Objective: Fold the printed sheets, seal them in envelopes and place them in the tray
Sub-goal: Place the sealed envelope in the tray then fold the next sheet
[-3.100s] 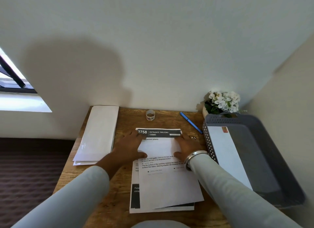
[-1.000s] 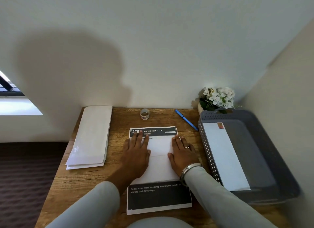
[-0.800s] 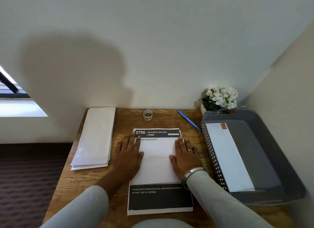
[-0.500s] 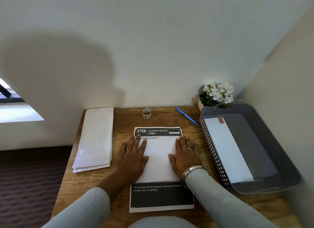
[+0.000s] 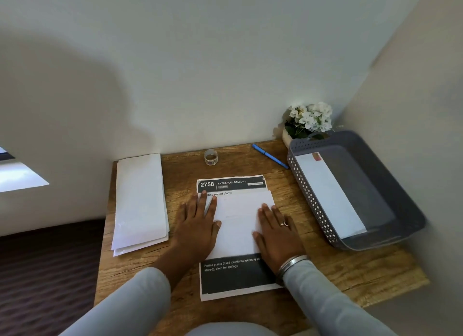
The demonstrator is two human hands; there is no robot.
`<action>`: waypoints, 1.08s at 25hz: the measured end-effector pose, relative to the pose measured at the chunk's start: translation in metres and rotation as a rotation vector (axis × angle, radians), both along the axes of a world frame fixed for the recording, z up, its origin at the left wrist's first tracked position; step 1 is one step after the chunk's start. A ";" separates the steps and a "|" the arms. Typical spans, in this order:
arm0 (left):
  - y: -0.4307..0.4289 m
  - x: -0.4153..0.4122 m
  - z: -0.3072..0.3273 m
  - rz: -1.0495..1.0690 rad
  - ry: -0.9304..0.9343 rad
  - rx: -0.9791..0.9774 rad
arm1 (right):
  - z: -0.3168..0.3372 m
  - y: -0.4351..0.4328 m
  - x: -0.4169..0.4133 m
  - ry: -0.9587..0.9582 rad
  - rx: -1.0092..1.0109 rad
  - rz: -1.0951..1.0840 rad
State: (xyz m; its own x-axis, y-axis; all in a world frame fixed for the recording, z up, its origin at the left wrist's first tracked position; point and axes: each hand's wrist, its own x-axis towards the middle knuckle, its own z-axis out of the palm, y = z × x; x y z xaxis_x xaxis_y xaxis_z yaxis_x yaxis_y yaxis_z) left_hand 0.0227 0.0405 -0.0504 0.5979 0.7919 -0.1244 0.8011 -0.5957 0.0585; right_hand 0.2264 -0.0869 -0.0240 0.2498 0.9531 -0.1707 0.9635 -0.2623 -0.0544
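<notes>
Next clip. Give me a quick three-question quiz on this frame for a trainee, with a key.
1. True or false: the left hand and the right hand both lie flat on the folded sheet.
2. What lies in the grey tray? A) one envelope B) a pen C) a roll of tape
3. Fill in: the stack of envelopes lies on the person's ____ side of the printed sheets.
Key: 1 true; 2 A; 3 left.
</notes>
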 end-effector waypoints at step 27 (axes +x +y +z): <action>-0.027 -0.030 0.014 -0.144 0.022 -0.030 | 0.008 0.045 -0.048 0.114 -0.003 0.100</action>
